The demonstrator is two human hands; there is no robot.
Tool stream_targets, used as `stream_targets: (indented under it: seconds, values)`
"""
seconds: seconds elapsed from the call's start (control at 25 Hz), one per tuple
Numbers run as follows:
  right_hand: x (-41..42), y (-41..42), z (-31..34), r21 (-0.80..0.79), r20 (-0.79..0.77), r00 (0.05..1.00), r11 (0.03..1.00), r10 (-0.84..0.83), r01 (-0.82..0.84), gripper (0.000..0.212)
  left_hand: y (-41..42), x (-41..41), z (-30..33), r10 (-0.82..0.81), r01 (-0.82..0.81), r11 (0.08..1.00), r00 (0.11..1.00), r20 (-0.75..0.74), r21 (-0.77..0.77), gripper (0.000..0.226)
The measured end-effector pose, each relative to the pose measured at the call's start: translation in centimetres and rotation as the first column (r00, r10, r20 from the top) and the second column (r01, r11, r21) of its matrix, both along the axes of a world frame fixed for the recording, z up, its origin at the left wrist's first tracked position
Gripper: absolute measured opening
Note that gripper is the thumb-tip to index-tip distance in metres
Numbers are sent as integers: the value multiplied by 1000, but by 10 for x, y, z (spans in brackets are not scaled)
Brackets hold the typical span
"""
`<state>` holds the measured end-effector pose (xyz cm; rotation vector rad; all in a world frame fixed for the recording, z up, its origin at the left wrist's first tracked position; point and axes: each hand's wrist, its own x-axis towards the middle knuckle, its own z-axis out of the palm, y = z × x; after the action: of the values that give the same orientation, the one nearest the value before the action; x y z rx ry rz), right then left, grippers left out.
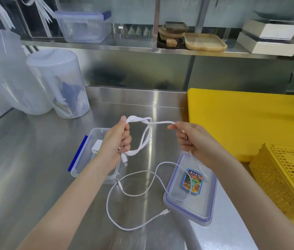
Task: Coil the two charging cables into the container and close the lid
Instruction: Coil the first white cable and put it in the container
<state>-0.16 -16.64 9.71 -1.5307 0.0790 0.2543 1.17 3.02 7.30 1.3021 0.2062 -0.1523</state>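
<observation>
My left hand [116,145] grips a partly coiled white charging cable [145,136] held above the steel counter, with one plug hanging below the fist. My right hand [193,139] pinches the same cable's free end and holds it stretched to the right. A second white cable [133,193] lies loose on the counter below, partly over the clear lid [191,206], which carries a colourful sticker. The open clear container [88,141] with a blue clip sits under my left hand and holds a white charger block [96,147].
A yellow cutting board [247,123] and a yellow perforated basket [286,181] fill the right side. Two translucent pitchers [59,83] stand at the back left. A shelf above carries a lidded box [83,27], wooden trays and white boxes.
</observation>
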Motion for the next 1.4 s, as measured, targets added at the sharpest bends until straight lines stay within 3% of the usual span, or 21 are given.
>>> stream_targets:
  seconds: [0.2, 0.28, 0.44, 0.56, 0.68, 0.76, 0.92, 1.08, 1.24, 1.4]
  values:
    - [-11, 16, -17, -432, 190, 974, 901, 126, -32, 24, -5, -2, 11, 17, -12, 942, 1000, 10, -336, 34]
    - [-13, 27, -21, -495, 249, 957, 869, 150, -8, 22, -9, -3, 13, 13, -6, 915, 1000, 15, -403, 34]
    - [-14, 39, -25, -164, 158, 987, 986, -9, 36, 20, -20, -5, 10, 32, -15, 911, 999, 35, -412, 38]
    - [-16, 44, -22, 107, 31, 1000, 994, -1, -3, 22, -26, -8, 3, 61, -37, 927, 997, 55, -372, 39]
    - [-18, 48, -23, -101, 57, 998, 994, -22, 27, 28, -32, -11, -1, 26, 4, 968, 993, 114, -251, 34]
    - [-19, 47, -23, -126, 77, 993, 987, -89, 99, 22, -35, -12, -2, 11, 20, 981, 987, 158, -191, 27]
    - [-20, 47, -27, 54, 57, 986, 986, -159, 156, 19, -33, -8, -6, 87, -70, 986, 991, 103, -153, 24]
    - [-16, 46, -23, 307, 2, 991, 943, -133, 126, 11, -33, -10, -13, 100, -113, 982, 991, 85, 153, 25]
    - [-12, 47, -18, 437, -132, 989, 900, 72, -7, 20, -36, -10, -9, 107, -107, 994, 994, 23, 19, 24]
    - [-11, 41, -16, 380, -80, 972, 908, 221, -175, 31, -35, -13, -4, 5, 5, 975, 999, 42, -221, 39]
